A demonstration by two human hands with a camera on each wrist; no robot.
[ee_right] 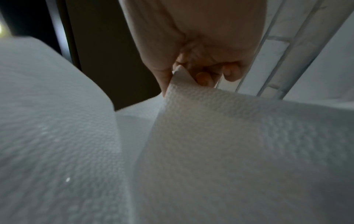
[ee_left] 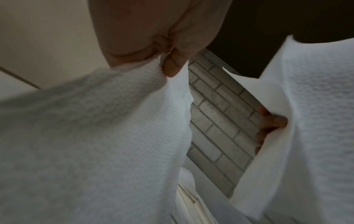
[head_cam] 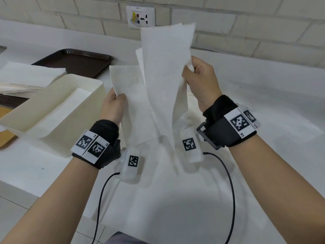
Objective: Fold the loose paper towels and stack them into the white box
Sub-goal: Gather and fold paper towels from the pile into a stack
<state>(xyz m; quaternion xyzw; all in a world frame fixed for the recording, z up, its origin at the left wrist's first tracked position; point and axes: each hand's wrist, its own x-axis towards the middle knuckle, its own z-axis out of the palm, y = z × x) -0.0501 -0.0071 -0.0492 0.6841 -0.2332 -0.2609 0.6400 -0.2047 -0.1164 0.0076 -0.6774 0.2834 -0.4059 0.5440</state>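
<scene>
Both hands pinch one white embossed paper towel (head_cam: pixel 163 71), left hand (head_cam: pixel 112 108) low, right hand (head_cam: pixel 200 80) higher, sheet twisted upright.

Left hand (ee_left: pixel 153 30) pinches the paper towel (ee_left: pixel 95 136) edge between thumb and fingers (ee_left: pixel 172 66). Right hand's fingers (ee_left: pixel 272 121) grip its other fold. Brick wall (ee_left: pixel 216 121) shows between.

We lose the left hand (head_cam: pixel 112 106) fingertips behind the paper towel (head_cam: pixel 163 81); the brown tray (head_cam: pixel 79 60) is partly hidden by the white box (head_cam: pixel 58 110) and towel stack (head_cam: pixel 29 76).
</scene>
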